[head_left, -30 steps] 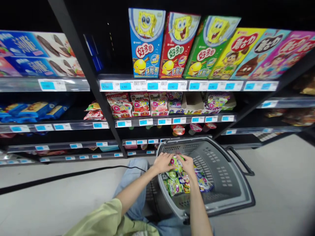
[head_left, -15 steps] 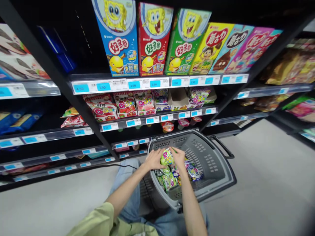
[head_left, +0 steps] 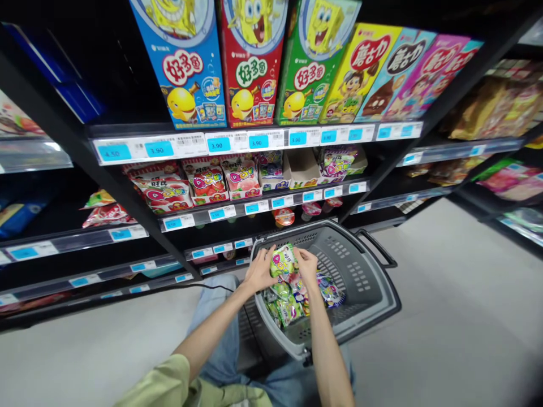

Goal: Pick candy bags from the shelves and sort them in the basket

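Observation:
Over the grey shopping basket (head_left: 365, 319), my left hand (head_left: 259, 272) and my right hand (head_left: 307, 264) hold a green packet of gummy candy (head_left: 281, 261) between them. The left fingers grip its left side, thumb along the lower edge. The right fingers pinch its upper right side. Beneath the hands, several more candy packets lie in the basket: green ones (head_left: 289, 311) toward the near left and a blue-and-white one (head_left: 331, 289) toward the middle. My forearms cover part of the pile.
A black shelf rack stands ahead, with cartoon snack boxes (head_left: 250, 70) on its upper level. Below are red candy packets (head_left: 207, 181) and an open-topped display carton (head_left: 302, 169). The basket's black handle (head_left: 377, 249) sticks out to the right. A thin black cable (head_left: 190, 285) runs at left.
The view has shifted slightly closer to the shelf. The green packet has turned and tilted in my hands, showing more of its front; both hands have moved slightly apart.

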A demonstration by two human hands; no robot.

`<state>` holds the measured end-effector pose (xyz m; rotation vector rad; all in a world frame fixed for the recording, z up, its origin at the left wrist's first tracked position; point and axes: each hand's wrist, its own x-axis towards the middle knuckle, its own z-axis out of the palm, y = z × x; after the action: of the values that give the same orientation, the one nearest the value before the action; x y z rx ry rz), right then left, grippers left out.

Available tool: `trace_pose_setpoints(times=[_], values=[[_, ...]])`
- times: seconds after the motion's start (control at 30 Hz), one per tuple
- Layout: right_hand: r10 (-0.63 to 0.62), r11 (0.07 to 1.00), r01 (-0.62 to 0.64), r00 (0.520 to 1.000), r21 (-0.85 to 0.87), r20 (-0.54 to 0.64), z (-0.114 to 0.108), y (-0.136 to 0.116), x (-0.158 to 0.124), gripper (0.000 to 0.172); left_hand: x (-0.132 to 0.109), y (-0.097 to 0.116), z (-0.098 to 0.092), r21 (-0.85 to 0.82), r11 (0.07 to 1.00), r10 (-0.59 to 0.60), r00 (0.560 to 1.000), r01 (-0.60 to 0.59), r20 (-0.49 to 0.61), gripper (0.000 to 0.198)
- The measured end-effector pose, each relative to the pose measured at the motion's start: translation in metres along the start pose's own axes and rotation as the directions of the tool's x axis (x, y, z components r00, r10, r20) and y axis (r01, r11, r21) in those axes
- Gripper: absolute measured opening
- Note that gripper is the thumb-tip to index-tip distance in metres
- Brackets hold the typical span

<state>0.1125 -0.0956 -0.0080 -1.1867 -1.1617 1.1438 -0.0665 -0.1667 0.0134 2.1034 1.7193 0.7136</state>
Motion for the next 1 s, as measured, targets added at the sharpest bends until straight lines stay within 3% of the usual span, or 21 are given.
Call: trace_pose_setpoints(times=[0.17, 0.27, 0.5, 0.8, 0.9, 1.0], values=[[0.045, 0.998, -0.049, 0.993, 0.03, 0.111, 0.001, 0.002, 0.0, 0.048, 0.001, 0.003, -0.001, -0.104, 0.988, -0.131, 0.98, 0.116, -0.148, 0.107], [0.051, 0.999, -0.052, 0.994, 0.011, 0.098, 0.006, 0.004, -0.002, 0.055, 0.001, 0.005, -0.001, -0.13, 0.982, -0.158, 0.971, 0.136, -0.18, 0.109], [-0.015, 0.999, 0.011, 0.995, -0.044, -0.097, 0.014, -0.004, -0.007, 0.061, 0.003, 0.006, 0.002, -0.088, 0.986, -0.15, 0.981, 0.14, -0.123, 0.116], [-0.056, 0.995, 0.042, 0.984, -0.088, -0.169, 0.018, -0.009, -0.012, 0.052, 0.003, 0.007, -0.003, -0.038, 0.991, -0.127, 0.992, 0.126, -0.028, 0.117], [-0.059, 0.996, 0.044, 0.972, -0.071, -0.226, 0.015, -0.006, -0.008, 0.052, 0.003, 0.005, -0.005, -0.115, 0.987, -0.117, 0.993, 0.116, -0.004, 0.104], [-0.047, 0.999, 0.038, 0.951, -0.036, -0.305, 0.008, -0.003, -0.002, 0.053, 0.003, 0.001, -0.008, -0.195, 0.976, -0.094, 0.996, 0.094, 0.008, 0.068]])
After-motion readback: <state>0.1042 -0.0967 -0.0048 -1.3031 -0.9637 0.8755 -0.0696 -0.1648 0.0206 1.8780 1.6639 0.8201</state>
